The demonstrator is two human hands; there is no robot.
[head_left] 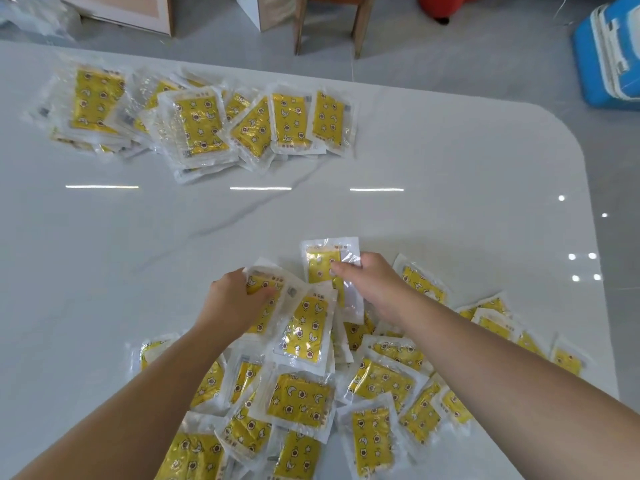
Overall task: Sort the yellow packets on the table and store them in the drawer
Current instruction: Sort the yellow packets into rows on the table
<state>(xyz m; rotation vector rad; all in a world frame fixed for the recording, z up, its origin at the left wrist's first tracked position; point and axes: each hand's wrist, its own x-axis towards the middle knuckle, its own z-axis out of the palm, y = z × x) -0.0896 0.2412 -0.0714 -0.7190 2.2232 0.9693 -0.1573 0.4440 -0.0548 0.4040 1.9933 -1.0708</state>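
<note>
Several yellow packets in clear wrappers, printed with stars and moons, lie in a loose heap (301,400) at the near side of the white table (138,237). A second group of the same packets (197,123) lies in overlapping stacks at the far side. My left hand (235,299) grips a small bunch of packets (273,299) at the heap's far edge. My right hand (370,282) pinches a single packet (323,261), held upright just above the heap. No drawer is in view.
The table's rounded far-right corner (561,150) borders grey floor. A blue and white box (609,57) sits on the floor at the right. Wooden chair legs (329,26) and a board (138,12) stand beyond the far edge. Bare tabletop separates the two groups of packets.
</note>
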